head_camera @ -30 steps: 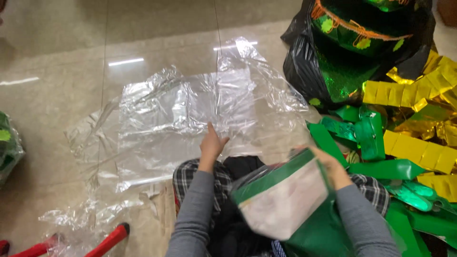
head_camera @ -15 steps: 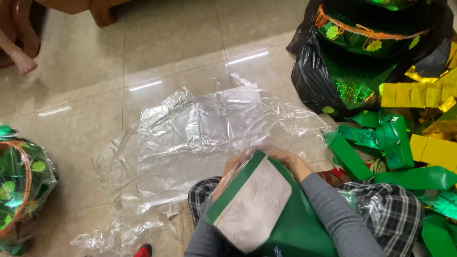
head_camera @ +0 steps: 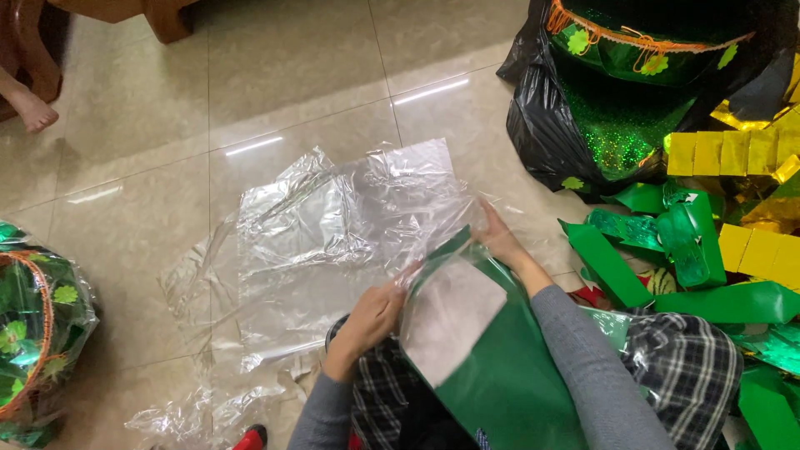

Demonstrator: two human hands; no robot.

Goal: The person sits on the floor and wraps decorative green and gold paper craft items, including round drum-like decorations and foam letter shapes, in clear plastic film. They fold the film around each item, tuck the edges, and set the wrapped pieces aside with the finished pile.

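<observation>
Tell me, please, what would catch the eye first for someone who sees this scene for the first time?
First, the two hands at the bottom centre: the left hand and right hand grip a large flat green piece with a white panel over the lap. Beyond them, crinkled clear plastic sheets spread over the shiny tiled floor. At the right, a glittery green item in a black bag sits above gold and green foil pieces.

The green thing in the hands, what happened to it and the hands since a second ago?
The left hand left the clear plastic sheets on the floor and took hold of the near edge of the flat green piece. The right hand kept gripping its far edge. A clear plastic bag now seems partly drawn over that piece. The plastic sheets and the black bag of green hats stayed put.
</observation>
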